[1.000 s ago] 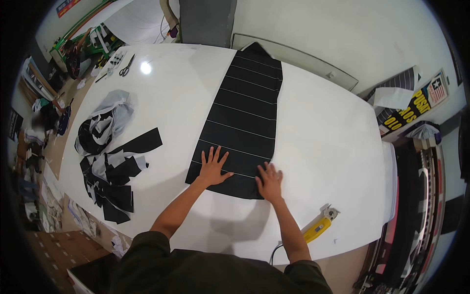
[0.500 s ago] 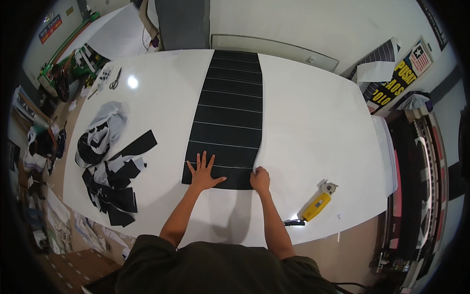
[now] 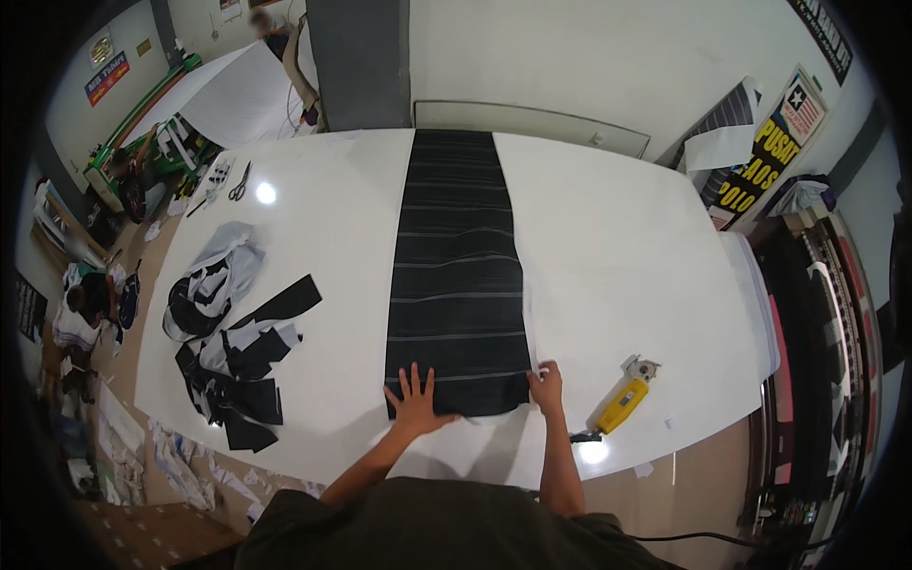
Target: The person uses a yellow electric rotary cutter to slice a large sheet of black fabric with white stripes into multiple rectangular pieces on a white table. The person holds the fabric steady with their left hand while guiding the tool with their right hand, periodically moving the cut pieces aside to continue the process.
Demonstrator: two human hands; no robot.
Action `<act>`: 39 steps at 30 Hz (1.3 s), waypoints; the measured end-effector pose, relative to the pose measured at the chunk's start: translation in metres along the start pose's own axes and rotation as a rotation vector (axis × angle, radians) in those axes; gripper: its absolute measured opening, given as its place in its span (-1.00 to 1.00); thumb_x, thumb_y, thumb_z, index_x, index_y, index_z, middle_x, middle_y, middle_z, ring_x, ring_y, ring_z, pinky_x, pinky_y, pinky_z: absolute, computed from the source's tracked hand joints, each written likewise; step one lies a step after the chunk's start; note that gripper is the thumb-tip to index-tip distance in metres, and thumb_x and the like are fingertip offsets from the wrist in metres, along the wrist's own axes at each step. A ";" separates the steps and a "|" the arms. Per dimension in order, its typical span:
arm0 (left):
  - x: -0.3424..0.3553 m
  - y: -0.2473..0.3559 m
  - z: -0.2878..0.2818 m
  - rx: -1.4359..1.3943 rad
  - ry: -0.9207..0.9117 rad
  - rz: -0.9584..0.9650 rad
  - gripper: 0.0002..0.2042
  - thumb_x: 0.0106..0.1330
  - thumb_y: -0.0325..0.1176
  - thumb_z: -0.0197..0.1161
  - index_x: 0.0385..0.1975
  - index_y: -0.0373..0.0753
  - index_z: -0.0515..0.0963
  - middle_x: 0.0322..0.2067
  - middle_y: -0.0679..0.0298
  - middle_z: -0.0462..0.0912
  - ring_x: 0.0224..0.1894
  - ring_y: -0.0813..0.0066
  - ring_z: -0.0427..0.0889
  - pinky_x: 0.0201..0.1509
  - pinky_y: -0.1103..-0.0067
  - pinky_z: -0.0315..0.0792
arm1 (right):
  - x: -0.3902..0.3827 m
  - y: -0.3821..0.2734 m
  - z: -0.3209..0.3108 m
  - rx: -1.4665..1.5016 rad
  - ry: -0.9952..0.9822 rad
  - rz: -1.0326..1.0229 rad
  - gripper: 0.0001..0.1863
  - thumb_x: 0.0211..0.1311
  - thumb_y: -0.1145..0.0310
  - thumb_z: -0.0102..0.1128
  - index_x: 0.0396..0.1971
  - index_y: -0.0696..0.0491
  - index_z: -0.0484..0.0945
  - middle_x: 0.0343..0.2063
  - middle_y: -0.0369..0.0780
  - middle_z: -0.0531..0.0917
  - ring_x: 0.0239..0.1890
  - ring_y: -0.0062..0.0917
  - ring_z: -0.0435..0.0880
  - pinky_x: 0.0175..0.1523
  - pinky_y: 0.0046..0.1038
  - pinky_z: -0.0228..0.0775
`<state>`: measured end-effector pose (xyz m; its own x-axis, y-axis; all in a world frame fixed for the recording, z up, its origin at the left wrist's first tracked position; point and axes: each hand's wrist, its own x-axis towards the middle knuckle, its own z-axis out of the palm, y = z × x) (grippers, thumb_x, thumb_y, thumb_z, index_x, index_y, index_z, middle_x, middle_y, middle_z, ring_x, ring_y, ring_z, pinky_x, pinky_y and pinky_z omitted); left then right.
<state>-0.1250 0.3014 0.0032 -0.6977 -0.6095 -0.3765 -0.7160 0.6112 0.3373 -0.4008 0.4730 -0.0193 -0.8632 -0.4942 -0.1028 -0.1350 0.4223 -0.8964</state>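
Grip: your right hand (image 3: 545,389) pinches the near right corner of one striped black cloth (image 3: 458,313); your left hand (image 3: 414,412) lies flat and spread by its near left corner. Cloth runs up the middle of one white table (image 3: 636,285). Right: one yellow cutter (image 3: 622,407). Left: one grey-and-black bundle (image 3: 239,251), one scrap heap (image 3: 249,395), one scissors (image 3: 239,184) beyond.

Pale wall (image 3: 560,57); grey pillar (image 3: 359,66); glossy white table (image 3: 627,266); tan floor (image 3: 703,489)
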 end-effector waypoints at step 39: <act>-0.013 0.032 -0.006 0.059 -0.148 0.078 0.38 -0.17 0.37 0.61 0.66 0.07 -0.12 0.65 -0.04 -0.43 0.64 -0.33 -0.47 0.37 -0.58 -0.32 | -0.296 -0.022 -0.163 -0.484 -0.029 0.231 -0.38 0.29 0.28 0.39 0.16 0.26 0.27 -0.19 0.22 0.66 -0.14 0.17 0.72 -0.06 0.00 0.55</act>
<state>-0.1389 0.3264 0.0239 -0.7369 -0.4804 -0.4756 -0.6539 0.6850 0.3212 -0.2216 0.7342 0.1014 -0.8841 -0.3650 -0.2917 -0.1580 0.8211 -0.5485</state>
